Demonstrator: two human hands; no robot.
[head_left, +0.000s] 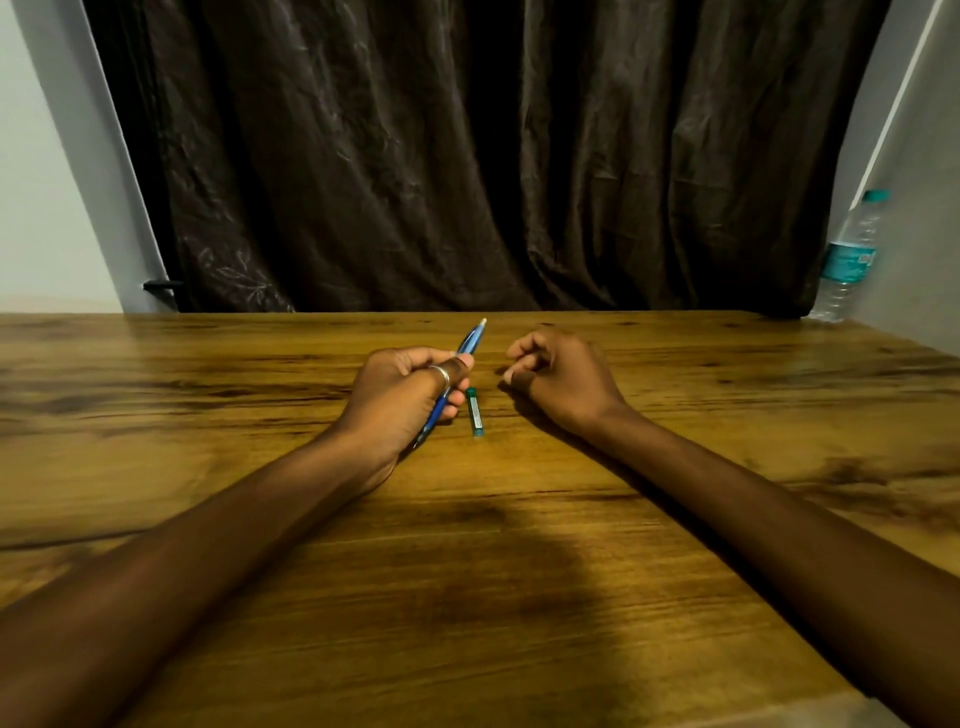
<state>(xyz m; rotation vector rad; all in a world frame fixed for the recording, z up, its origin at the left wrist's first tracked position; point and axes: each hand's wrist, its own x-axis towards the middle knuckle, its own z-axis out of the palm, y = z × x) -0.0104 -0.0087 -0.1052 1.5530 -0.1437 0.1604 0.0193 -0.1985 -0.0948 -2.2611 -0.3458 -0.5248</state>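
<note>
My left hand (400, 400) grips a blue mechanical pencil (470, 340), fingers curled round its barrel. The white eraser end points away from me and the tip pokes out below my palm. A ring sits on one finger. A small green lead tube (475, 412) lies on the wooden table (467, 571) just right of that hand, not touched. My right hand (558, 382) rests on the table to the right of the tube, its fingers curled in and holding nothing that I can see.
A clear water bottle (852, 254) with a teal cap and label stands at the table's far right corner. A dark brown curtain (467, 156) hangs behind the far edge. Pale walls flank it on both sides.
</note>
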